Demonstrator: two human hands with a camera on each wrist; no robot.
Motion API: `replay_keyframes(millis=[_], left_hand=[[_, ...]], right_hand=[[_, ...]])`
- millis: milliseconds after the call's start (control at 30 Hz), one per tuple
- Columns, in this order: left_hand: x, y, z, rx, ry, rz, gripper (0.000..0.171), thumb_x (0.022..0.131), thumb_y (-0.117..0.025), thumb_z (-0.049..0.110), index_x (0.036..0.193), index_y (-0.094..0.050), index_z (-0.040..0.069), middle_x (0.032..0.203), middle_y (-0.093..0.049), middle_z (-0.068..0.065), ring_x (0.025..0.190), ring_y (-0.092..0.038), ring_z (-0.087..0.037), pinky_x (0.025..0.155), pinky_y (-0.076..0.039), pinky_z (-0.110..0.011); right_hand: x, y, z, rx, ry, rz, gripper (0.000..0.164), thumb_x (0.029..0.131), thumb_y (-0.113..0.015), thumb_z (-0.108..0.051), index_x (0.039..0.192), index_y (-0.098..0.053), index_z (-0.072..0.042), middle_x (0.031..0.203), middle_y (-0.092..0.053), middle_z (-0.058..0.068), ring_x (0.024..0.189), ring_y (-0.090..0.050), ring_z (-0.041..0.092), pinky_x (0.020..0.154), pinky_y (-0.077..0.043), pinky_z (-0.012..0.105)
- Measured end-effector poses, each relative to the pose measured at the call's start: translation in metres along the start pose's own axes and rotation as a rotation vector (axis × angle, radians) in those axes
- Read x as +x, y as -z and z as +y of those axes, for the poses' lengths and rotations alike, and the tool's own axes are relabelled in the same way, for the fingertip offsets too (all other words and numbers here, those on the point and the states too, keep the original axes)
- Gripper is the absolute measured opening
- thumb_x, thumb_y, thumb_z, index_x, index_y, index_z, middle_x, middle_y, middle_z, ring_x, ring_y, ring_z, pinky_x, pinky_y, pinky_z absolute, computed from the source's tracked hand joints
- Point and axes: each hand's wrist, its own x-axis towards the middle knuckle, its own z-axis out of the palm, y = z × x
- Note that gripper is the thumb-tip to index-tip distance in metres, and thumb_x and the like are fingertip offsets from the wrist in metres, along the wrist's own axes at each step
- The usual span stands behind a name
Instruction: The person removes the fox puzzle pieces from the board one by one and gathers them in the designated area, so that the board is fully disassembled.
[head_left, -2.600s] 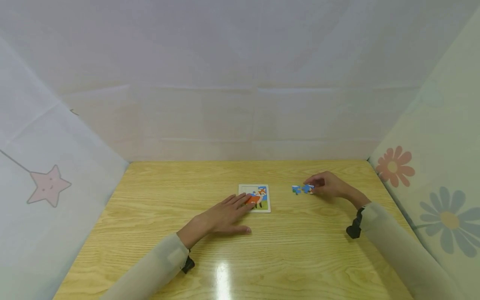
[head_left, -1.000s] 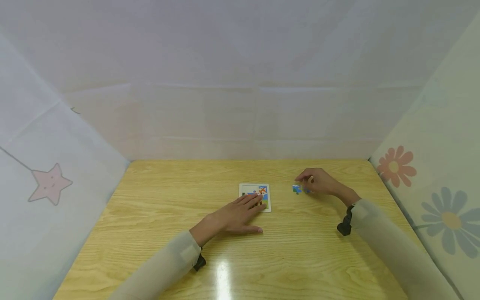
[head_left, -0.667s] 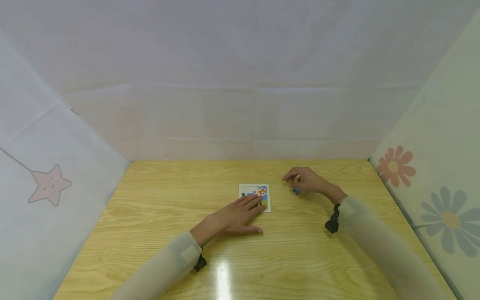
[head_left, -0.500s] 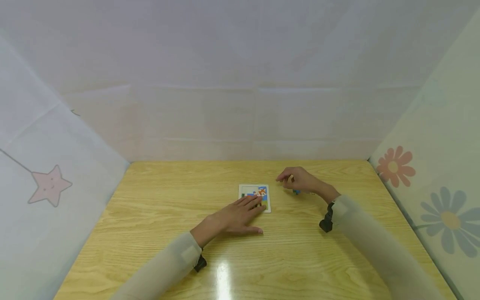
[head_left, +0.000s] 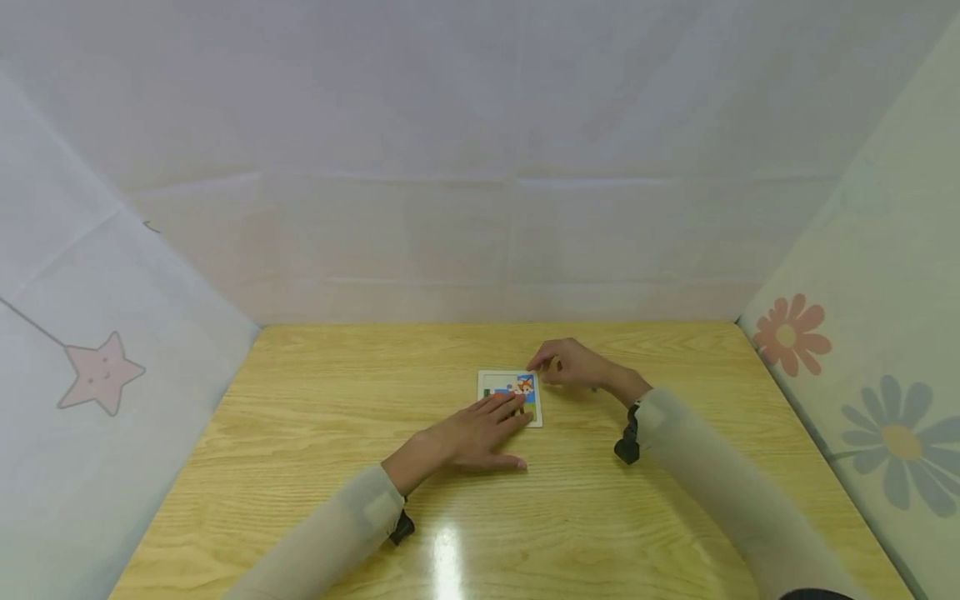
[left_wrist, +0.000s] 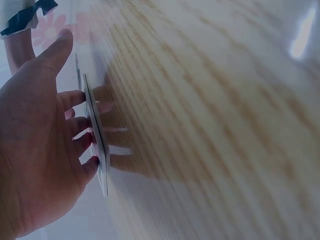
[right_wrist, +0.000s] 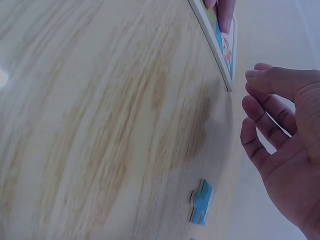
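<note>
A small picture puzzle in a white frame (head_left: 508,374) lies on the table, showing an orange fox on its right side and a pale area at upper left. Across its lower part rest the fingers of my left hand (head_left: 472,433), stretched out, with the thumb apart. My right hand (head_left: 573,364) is at the frame's upper right corner, fingers loosely bent and thumb close to the index finger; I see nothing held between them. Below it in the right wrist view lies a blue puzzle piece (right_wrist: 201,202), with a sliver of another at the bottom edge.
The wooden table (head_left: 337,358) is bounded by a pale cloth (head_left: 390,233) at the back and printed cloths at both sides. A light glare (head_left: 446,558) lies near the front. A dark rounded shape (head_left: 813,594) shows at the bottom right edge.
My right hand has moved left from over the loose pieces to the puzzle frame's corner. My left hand shifted slightly right on the puzzle early on and has stayed there since.
</note>
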Motion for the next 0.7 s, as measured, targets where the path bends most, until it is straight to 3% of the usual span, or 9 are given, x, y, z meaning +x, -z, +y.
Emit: replay_keyframes(millis=[300, 700], left_hand=[[0.001, 0.001, 0.001, -0.002, -0.005, -0.004, 0.086, 0.104, -0.037, 0.075, 0.170, -0.026, 0.020, 0.178, -0.012, -0.010, 0.164, -0.012, -0.029, 0.131, -0.022, -0.048], [0.002, 0.001, 0.000, 0.019, -0.023, 0.005, 0.087, 0.105, -0.039, 0.073, 0.170, -0.025, 0.018, 0.178, -0.011, -0.010, 0.164, -0.012, -0.030, 0.132, -0.019, -0.048]], right_hand=[[0.011, -0.009, -0.003, -0.001, 0.006, -0.021, 0.030, 0.091, -0.074, 0.009, 0.120, -0.077, 0.004, 0.115, -0.073, 0.019, 0.103, -0.068, 0.037, 0.087, -0.059, 0.054], [0.023, -0.018, 0.000, -0.110, -0.021, -0.086, 0.027, 0.092, -0.074, 0.003, 0.117, -0.080, -0.004, 0.112, -0.067, 0.015, 0.100, -0.064, 0.030, 0.086, -0.058, 0.047]])
